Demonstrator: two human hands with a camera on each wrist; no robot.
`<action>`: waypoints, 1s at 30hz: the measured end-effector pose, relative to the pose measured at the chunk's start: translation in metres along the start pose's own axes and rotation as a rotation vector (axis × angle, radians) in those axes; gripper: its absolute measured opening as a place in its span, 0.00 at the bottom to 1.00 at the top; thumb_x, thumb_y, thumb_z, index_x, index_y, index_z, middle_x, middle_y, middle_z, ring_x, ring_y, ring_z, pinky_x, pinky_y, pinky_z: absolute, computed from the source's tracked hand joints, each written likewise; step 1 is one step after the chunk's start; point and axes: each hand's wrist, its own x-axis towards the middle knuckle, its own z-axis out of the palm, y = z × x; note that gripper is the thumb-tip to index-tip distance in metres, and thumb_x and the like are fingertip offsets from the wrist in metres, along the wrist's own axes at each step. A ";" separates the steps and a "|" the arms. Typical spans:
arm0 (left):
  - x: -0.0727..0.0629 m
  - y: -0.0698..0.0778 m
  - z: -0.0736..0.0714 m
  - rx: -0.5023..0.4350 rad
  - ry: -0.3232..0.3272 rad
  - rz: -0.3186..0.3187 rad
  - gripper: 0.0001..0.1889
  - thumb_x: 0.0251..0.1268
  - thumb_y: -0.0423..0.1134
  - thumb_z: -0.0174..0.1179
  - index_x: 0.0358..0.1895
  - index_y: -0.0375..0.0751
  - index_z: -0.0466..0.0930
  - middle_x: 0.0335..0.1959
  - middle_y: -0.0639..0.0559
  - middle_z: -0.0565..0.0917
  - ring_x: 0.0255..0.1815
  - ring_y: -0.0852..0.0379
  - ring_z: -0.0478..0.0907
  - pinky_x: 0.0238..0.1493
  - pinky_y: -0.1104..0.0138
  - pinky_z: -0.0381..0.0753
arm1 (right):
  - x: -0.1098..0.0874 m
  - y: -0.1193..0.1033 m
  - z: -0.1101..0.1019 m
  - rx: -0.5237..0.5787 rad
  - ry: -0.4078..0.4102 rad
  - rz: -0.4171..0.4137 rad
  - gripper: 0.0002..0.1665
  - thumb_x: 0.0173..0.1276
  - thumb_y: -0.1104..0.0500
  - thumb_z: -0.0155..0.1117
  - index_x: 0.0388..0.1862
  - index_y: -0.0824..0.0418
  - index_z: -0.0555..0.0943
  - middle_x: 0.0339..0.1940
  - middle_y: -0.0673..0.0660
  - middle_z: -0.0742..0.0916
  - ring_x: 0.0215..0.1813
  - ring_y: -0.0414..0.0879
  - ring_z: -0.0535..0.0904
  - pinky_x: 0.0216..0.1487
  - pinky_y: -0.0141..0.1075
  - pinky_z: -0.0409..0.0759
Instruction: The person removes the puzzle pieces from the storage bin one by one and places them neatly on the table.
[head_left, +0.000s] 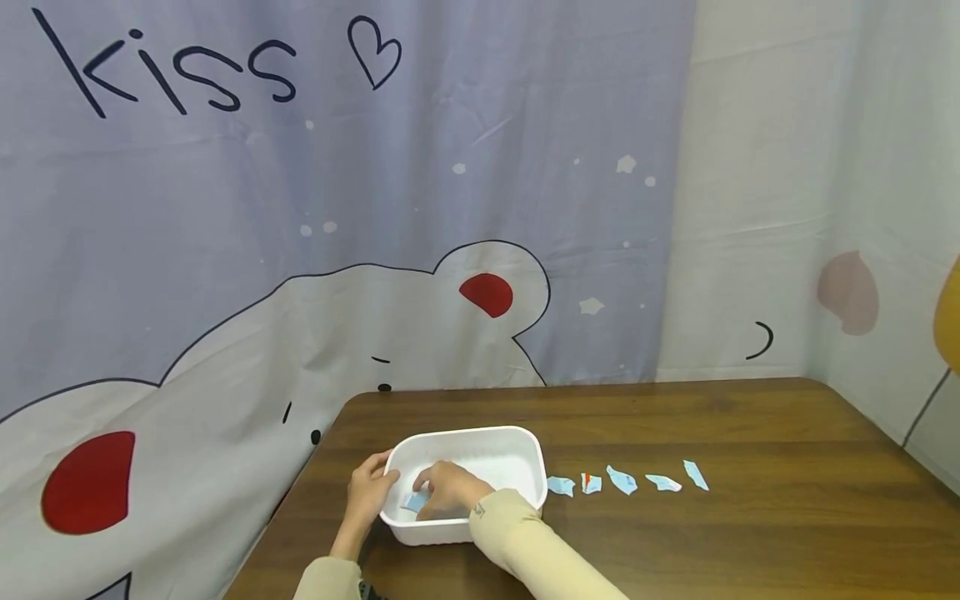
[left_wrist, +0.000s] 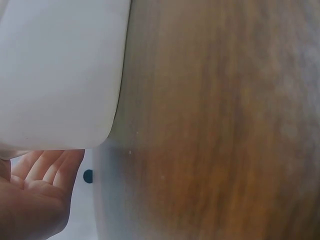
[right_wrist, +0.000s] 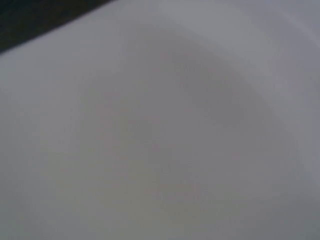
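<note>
A white plastic tub (head_left: 517,467) stands on the wooden table, tilted toward the viewer in the head view. My left hand (head_left: 369,492) holds its left end, thumb at the rim and fingers along the outside; in the left wrist view the left palm (left_wrist: 37,200) shows beside the tub wall (left_wrist: 60,75). Inside the tub my right hand (head_left: 450,487) reaches down with bent fingers over light blue paper (head_left: 415,501). I cannot tell whether the fingertips pinch it. The right wrist view is filled by the blurred white tub (right_wrist: 160,125).
To the right of the tub, several torn light blue paper pieces (head_left: 622,480) lie in a row on the table (head_left: 750,542); one piece (head_left: 591,483) carries a red mark. A printed curtain (head_left: 562,167) hangs behind the table's far edge.
</note>
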 end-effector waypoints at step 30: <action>0.000 -0.001 0.002 0.012 0.014 -0.008 0.22 0.59 0.31 0.58 0.58 0.32 0.77 0.50 0.29 0.83 0.44 0.47 0.86 0.38 0.63 0.85 | 0.001 0.006 -0.011 0.164 -0.020 0.042 0.24 0.48 0.57 0.79 0.46 0.60 0.84 0.35 0.53 0.86 0.36 0.39 0.77 0.40 0.28 0.75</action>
